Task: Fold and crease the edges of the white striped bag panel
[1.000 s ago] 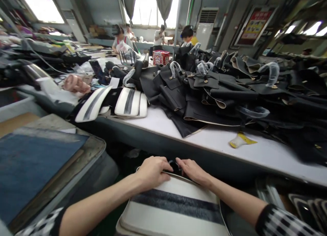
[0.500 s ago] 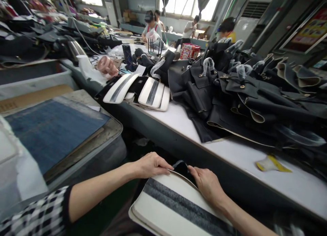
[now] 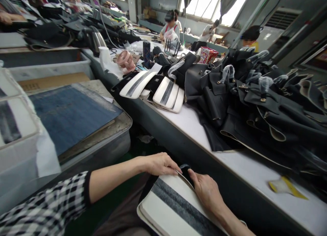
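A white bag panel (image 3: 159, 210) with a broad dark stripe lies tilted across my lap, apparently in more than one layer. At its upper edge my left hand (image 3: 162, 163) pinches the rim, thumb and fingers closed. Just to the right, my right hand (image 3: 206, 190) has its thumb pressed on a black piece (image 3: 185, 168) that rises behind the panel's edge. The right fingers are hidden behind the panel and the black piece. How the black piece joins the panel cannot be seen.
Several similar striped panels (image 3: 166, 93) lie on the white-topped bench (image 3: 195, 128). Black bag pieces (image 3: 237, 106) are heaped there, near a yellow-edged spool (image 3: 283, 186). A blue sheet (image 3: 74, 110) covers a bin at left. A pink fan (image 3: 125, 60) stands behind; people work farther back.
The view has swung a little to the left, so the scene sits farther right. Both hands keep their grip at the panel's upper edge and have come slightly closer together.
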{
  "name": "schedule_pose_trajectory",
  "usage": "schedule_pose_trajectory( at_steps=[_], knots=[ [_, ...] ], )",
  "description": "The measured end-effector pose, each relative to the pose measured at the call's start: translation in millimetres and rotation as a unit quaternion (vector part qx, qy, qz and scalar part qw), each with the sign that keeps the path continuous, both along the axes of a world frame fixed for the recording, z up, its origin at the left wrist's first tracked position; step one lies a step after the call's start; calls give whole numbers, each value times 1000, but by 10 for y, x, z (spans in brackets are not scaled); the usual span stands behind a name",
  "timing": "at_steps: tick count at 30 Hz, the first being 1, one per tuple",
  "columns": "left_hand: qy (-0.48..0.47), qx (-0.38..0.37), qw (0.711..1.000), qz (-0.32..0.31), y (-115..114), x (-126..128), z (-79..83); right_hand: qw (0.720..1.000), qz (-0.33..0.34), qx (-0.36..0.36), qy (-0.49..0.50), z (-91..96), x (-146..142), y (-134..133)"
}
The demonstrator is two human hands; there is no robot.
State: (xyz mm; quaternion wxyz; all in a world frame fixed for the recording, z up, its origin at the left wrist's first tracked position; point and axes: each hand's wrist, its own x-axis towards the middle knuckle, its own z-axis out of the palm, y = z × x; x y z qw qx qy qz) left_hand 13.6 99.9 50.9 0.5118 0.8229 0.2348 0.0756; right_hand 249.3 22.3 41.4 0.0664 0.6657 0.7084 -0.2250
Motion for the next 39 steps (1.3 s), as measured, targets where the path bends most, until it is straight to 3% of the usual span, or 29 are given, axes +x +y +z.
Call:
schedule_pose_trajectory(
  at_steps=[12, 17, 21, 25, 29, 33, 39],
  knots=[
    [18, 4, 1000, -4, -14, -27, 60, 1000, 2, 11, 14, -17, -346, 118],
    [15, -66, 998, -13, 50, -27, 50, 1000, -4, 14, 25, 17, -410, 125],
    [29, -183, 982, 47, 113, -110, -171, 999, -8, 9, 38, 34, -397, 125],
    [117, -274, 940, 168, 60, -174, -630, 999, -24, -3, 41, 34, -387, 138],
    [161, -326, 908, 210, -59, -33, -969, 998, -31, -17, 44, 36, -384, 146],
    [100, -334, 903, 249, -164, 112, -1015, 998, -30, -33, 41, 36, -380, 157],
    [0, -333, 900, 282, -351, -19, -892, 997, -28, -53, 44, -4, -363, 177]
  ],
)
